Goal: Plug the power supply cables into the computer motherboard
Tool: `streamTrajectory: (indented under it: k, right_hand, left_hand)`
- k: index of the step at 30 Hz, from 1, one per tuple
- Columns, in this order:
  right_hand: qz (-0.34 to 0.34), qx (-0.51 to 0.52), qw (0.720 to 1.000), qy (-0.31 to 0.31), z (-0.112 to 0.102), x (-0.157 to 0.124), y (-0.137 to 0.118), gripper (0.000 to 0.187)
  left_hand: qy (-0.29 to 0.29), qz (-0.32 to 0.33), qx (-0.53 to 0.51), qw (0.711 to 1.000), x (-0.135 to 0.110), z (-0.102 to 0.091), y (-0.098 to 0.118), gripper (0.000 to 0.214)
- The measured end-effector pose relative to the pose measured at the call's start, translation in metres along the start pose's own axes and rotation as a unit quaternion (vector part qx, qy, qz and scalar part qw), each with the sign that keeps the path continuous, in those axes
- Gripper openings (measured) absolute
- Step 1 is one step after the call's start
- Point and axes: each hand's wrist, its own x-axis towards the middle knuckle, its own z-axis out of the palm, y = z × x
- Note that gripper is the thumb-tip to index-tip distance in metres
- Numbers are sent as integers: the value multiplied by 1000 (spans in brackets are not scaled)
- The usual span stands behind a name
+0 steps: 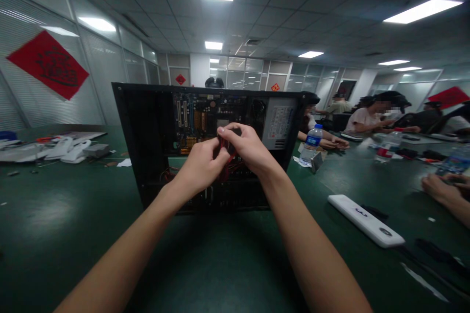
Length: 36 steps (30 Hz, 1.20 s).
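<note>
An open black computer case (147, 122) stands on the green table in front of me. Inside it are a motherboard (185, 115) with slots and a power supply (281, 124) with a white label at the right. Both my hands meet in front of the board. My left hand (203, 161) pinches a bundle of thin dark and reddish cables (228, 172). My right hand (249, 144) grips the upper part of the same bundle, its fingers curled. The cable ends are hidden by my fingers.
A white power bank (367, 220) lies at the right on the green table (66, 230). Water bottles (311, 144) stand beyond it. White plastic pieces (75, 149) and papers lie at the left. Other people sit at the right, one with a hand (446, 190) near the table edge.
</note>
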Motion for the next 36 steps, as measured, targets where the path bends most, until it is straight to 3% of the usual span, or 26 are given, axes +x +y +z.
streamTrajectory:
  k: [5, 14, 17, 23, 29, 32, 36]
  right_hand:
    - [-1, 8, 1000, -2, -1, -1, -2, 31]
    - [16, -37, 999, -18, -5, -2, -2, 31]
    - [24, -28, 999, -5, -5, -1, -3, 31]
    - [38, -25, 999, 9, -7, 0, -1, 36]
    - [24, -27, 999, -18, -7, -2, 0, 44]
    - [-14, -38, 999, -7, -7, -1, 1, 43]
    - [-35, -56, 998, 20, -5, 1, 3, 45]
  left_hand:
    - [-12, -1, -48, 999, 2, -2, -3, 32]
    - [-14, 19, 12, 1000, 0, 1, -4, 31]
    - [-22, 11, -28, 999, 2, -2, -8, 26]
    - [68, 9, -176, 982, 5, -3, -14, 32]
    - [60, 33, -226, 972, 5, -3, -16, 34]
    - [60, 49, -199, 977, 4, -2, -15, 37]
    - [102, 84, -87, 987, 0, -2, -11, 36]
